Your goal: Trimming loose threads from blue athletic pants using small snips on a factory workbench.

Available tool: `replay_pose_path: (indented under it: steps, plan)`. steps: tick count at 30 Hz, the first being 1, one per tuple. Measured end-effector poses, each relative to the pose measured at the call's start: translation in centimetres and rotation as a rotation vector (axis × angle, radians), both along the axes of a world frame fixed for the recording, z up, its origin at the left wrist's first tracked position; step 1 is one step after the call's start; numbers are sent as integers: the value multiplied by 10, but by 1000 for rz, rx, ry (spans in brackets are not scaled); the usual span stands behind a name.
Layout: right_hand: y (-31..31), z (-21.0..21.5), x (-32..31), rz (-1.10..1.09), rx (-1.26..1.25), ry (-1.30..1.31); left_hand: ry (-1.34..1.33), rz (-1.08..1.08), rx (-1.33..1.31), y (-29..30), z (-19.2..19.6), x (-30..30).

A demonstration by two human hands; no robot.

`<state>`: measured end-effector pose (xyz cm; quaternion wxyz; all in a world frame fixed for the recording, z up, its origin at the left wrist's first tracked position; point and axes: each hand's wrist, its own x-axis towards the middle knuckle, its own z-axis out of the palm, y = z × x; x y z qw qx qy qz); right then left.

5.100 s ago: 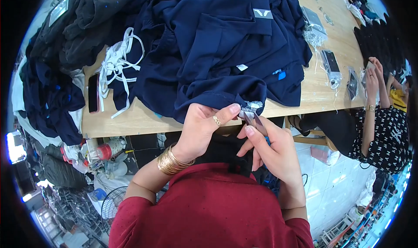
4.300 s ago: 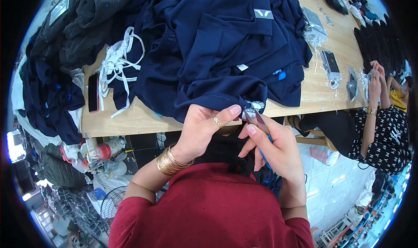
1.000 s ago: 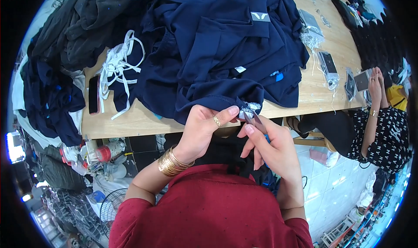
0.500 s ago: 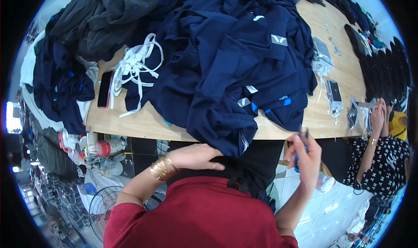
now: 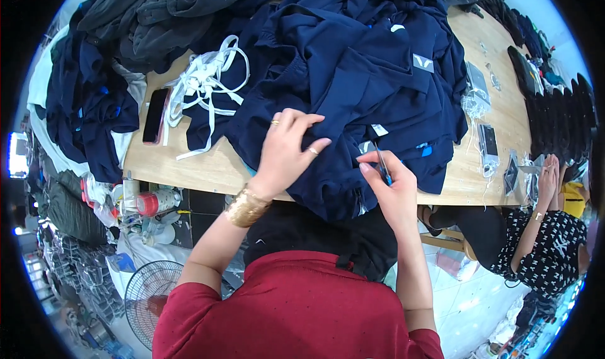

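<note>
A heap of navy blue garments [image 5: 353, 82] covers the middle of the table and hangs over its front edge. Over its near part is my left hand [image 5: 291, 146], thumb and fingers apart and holding nothing; whether the fingertips touch the cloth I cannot tell. My right hand [image 5: 396, 189] is closed around thread snips [image 5: 382, 165] with dark pointed blades and a bit of blue at the grip. The blades point away from me, close to a small white label [image 5: 365, 147] on the navy cloth.
Left of the heap lie a tangle of white cords [image 5: 207, 82] and a phone [image 5: 155, 116] on the wooden table [image 5: 189, 175]. Dark grey garments [image 5: 167, 19] are piled behind. To the right are small packets [image 5: 477, 85]. A co-worker's hands [image 5: 548, 176] are at the far right. A fan [image 5: 154, 299] stands lower left.
My left hand has risen from the table's front edge onto the navy cloth, its fingers spreading. My right hand has brought the snips left and forward to the heap.
</note>
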<state>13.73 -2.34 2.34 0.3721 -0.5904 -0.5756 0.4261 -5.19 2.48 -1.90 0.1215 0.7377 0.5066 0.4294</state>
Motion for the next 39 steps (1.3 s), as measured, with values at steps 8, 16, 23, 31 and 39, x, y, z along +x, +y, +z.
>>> replay_pose_path:
  steps: [8, 16, 23, 31, 39]
  plan:
    - [5, -2, 16, -87, -32, 9, -722, -168, -634, 4, -12, -44]
    - [11, -40, 32, -197, -128, 82, 102, -29, -292, -8, 20, -102]
    - [61, -58, -13, -160, -81, 202, -60, -93, -374, -2, -22, 0]
    - [4, -6, 90, -82, -278, 388, -961, -230, -1000, -11, -11, -39]
    - [-20, -29, 62, -218, -55, -68, -1044, -281, -1043, -16, -8, -29]
